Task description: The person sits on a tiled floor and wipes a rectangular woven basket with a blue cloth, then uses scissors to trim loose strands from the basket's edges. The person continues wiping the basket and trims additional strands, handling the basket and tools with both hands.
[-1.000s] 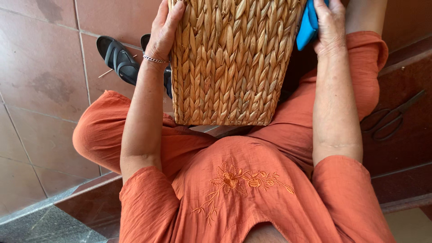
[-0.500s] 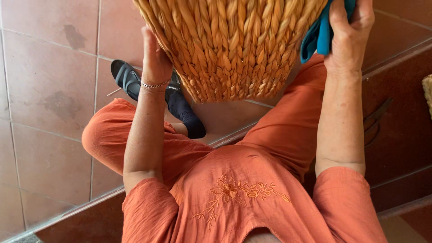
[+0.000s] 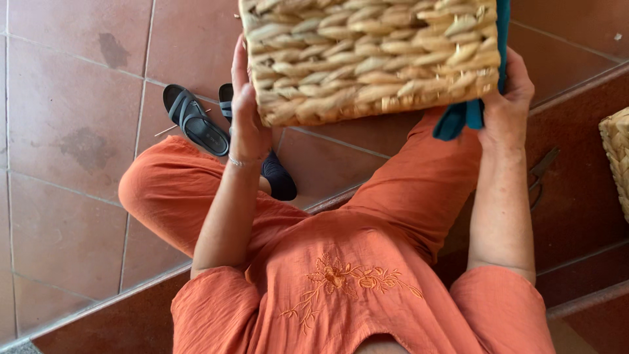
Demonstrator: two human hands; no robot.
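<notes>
Basket (image 3: 370, 56), woven, straw-coloured, rectangular, upper centre of frame, held up off the floor between both hands.

- Left hand (image 3: 247, 108): flat against basket's left side, thumb and fingers wrapped on the weave; grip closed on basket.
- Right hand (image 3: 508, 105): clamped on basket's right side w/ teal cloth (image 3: 468, 115) pinched between palm and weave; cloth hangs just below basket's lower right corner.
- Progress, as judged: basket lifted and steadied, cloth in contact but bunched at one edge only; most of the weave not covered by it. Basket's top is cut off by the frame, so contents can't be told.
- Surrounds: black sandals (image 3: 196, 121), centre left, on terracotta tile floor (image 3: 72, 85), just below left hand. Second woven basket (image 3: 617, 157) at right edge, well apart. Dark scissors-like item (image 3: 542, 167) on the step, right; too dim to confirm.
- Room: open tile at left; step edge and knees crowd lower centre.
</notes>
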